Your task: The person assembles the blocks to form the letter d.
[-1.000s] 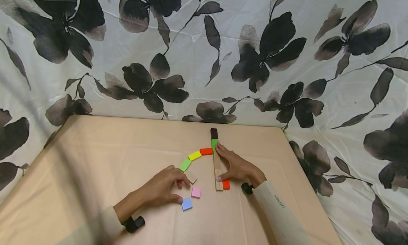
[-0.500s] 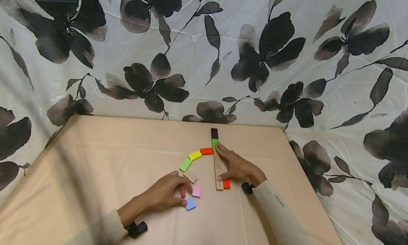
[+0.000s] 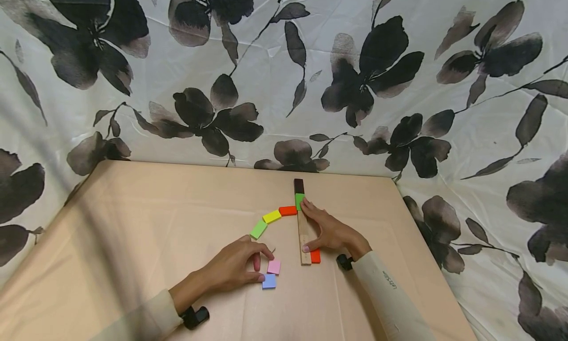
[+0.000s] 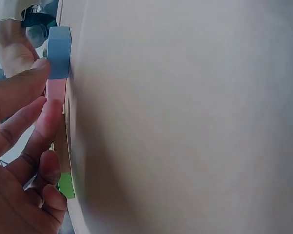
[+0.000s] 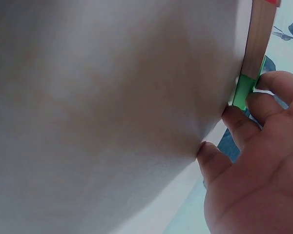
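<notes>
Blue block shifted right, straightened; wooden strip runs lengthwise near-to-far.

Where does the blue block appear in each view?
Head: blue block low, slightly left of centre, by the thumb of the left hand.
Left wrist: blue block upper left, at the thumb tip.
Right wrist: not in it.
Landmark shared by head and left wrist: the pink block, next to blue.

Square-faced blue block, square-faced pink block, light-green oblong block, yellow oblong block, two red blocks, near-black block, pale wooden strip, plain beige tabletop, white cloth facing me, black-and-grey floral print noted
</notes>
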A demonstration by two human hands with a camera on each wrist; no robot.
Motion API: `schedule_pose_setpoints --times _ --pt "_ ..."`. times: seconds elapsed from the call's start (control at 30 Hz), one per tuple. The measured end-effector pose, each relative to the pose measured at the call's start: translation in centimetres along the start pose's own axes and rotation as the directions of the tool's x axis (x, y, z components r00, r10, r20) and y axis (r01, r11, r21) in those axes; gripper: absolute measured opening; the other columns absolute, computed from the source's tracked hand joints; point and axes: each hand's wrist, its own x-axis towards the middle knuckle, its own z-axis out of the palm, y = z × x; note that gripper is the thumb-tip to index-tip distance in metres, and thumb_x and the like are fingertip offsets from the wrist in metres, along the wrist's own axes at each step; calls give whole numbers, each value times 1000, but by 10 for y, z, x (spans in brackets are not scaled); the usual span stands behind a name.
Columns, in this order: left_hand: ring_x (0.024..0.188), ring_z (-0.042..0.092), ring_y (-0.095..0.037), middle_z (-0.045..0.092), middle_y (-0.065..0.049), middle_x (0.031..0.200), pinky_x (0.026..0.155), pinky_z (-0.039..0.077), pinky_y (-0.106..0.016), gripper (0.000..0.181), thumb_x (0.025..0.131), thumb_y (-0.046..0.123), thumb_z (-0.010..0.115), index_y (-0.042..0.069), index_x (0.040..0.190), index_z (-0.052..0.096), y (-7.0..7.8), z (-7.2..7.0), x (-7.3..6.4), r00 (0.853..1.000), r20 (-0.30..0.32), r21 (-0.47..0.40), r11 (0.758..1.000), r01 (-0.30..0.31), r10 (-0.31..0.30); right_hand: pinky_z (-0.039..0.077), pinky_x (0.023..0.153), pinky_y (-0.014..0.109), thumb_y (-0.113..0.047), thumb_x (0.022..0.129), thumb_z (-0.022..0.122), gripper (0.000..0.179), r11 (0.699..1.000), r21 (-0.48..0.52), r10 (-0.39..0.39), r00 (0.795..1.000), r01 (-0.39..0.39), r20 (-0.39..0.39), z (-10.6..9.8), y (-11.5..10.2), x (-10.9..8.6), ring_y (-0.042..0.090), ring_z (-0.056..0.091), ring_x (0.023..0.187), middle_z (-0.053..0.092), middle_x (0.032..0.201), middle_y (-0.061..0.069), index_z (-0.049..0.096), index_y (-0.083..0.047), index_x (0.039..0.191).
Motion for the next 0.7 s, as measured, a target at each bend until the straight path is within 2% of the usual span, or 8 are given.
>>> schedule_pose_setpoints --times 0.23,0.4,0.5,0.7 --pt "92 53 -8 63 14 79 76 42 -22 36 84 30 92 25 114 74 4 3 4 999 -23 23 999 27 -26 2 133 58 -37 77 94 126 1000 3 15 1000 -15 5 0 0 0 31 1 168 -2 181 0 13 -19 171" --pt "93 52 -6 62 14 79 76 43 -22 34 83 29 92 24 112 74 6 4 6 999 -30 37 999 28 -27 2 133 57 -38 77 94 126 1000 2 29 1000 -29 10 0 0 1 28 0 168 -3 181 -4 12 -22 171" --pt "92 52 -7 62 14 78 76 43 -22 33 84 29 91 24 112 74 7 4 7 999 -27 42 999 24 -23 2 133 59 -37 77 94 126 1000 -2 18 1000 -18 8 0 0 1 30 1 168 -2 181 -2 13 -20 171" --pt "84 46 -3 62 14 75 68 38 -19 31 87 31 88 23 115 77 18 6 18 1000 -12 53 998 27 -26 4 132 61 -38 78 94 125 1000 -22 5 1000 -5 8 -1 -2 1 32 3 168 -1 181 1 14 -19 171"
